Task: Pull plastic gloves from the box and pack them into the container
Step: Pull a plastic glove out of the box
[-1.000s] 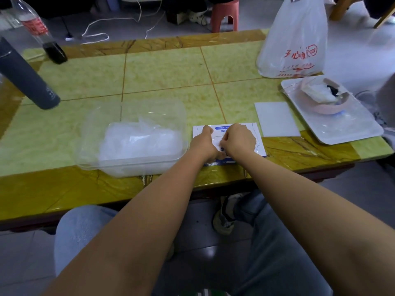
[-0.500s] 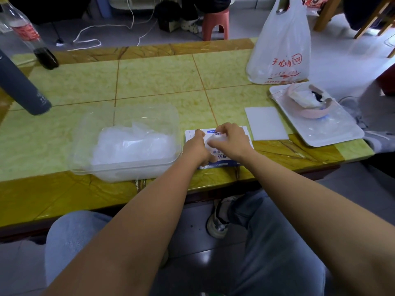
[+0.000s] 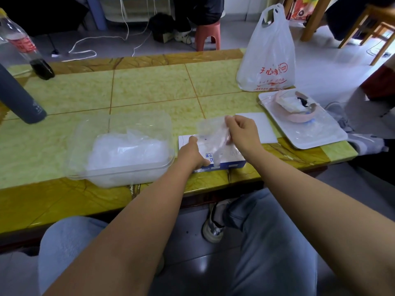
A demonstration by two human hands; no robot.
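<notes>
At the far left of the desk (image 3: 149, 86) we see a grey flask (image 3: 21, 99) and a nearly empty bottle (image 3: 23, 45), both well apart from the work. Next comes the clear container (image 3: 85, 129), open at the top with a loose heap of gloves (image 3: 128, 148) already inside. It sits just beside the box (image 3: 233, 161), which we judge makes each transfer short. The left hand (image 3: 191, 153) sits on the left end of the box, its grip curled over the cardboard with the thumb against the near side. We take this as pinning the light box down so it does not lift with the pull. Above the box a thin glove (image 3: 211, 129) hangs partly drawn out, its lower end trailing to the box's near edge. The right hand (image 3: 243, 133), raised over the box, has its grip pinched tight on the glove's upper part. Further right lie a white card (image 3: 263, 129), a tray (image 3: 310, 135) and a plastic bag (image 3: 269, 60), none in use.
</notes>
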